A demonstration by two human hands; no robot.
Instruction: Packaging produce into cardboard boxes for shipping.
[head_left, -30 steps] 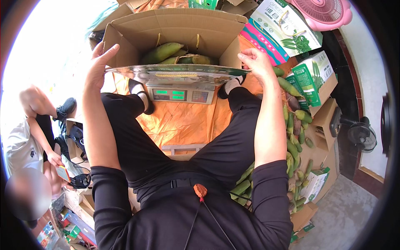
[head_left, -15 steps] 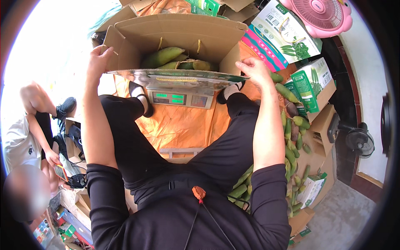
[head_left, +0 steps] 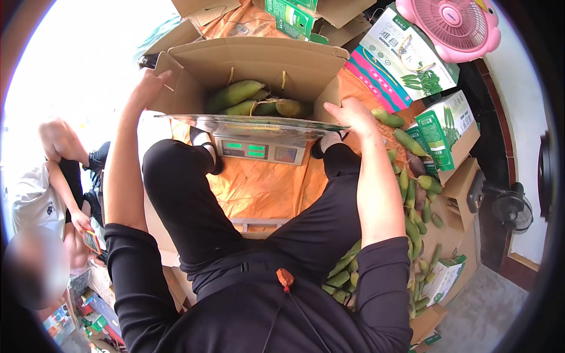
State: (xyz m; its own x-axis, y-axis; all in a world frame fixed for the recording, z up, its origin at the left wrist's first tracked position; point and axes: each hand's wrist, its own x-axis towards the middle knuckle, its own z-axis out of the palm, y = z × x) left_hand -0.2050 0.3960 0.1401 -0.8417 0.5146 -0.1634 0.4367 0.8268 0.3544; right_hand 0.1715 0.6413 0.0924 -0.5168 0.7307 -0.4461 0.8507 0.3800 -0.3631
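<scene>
An open cardboard box (head_left: 253, 56) stands in front of me between my feet, over a weighing scale (head_left: 259, 151) with lit green displays. Inside lie several green radishes (head_left: 238, 95), and yellow rope handles hang at the box's walls. My left hand (head_left: 148, 88) grips the box's left side near the far corner. On the right side, my right hand (head_left: 352, 115) pinches the wall with the thumb on the inner face and its other fingers mostly hidden outside. The box's near wall leans outward toward me.
More green radishes (head_left: 412, 220) are heaped at my right on cardboard. Beyond them stand printed cartons (head_left: 450, 126), a pink fan (head_left: 450, 26) and a small black fan (head_left: 512, 207). An orange sheet (head_left: 259, 188) covers the floor. Another person (head_left: 41, 194) sits at the left.
The whole view has shifted slightly, so box and scale appear lower. Both hands keep their hold on the box's sides, the left a little closer to the far corner.
</scene>
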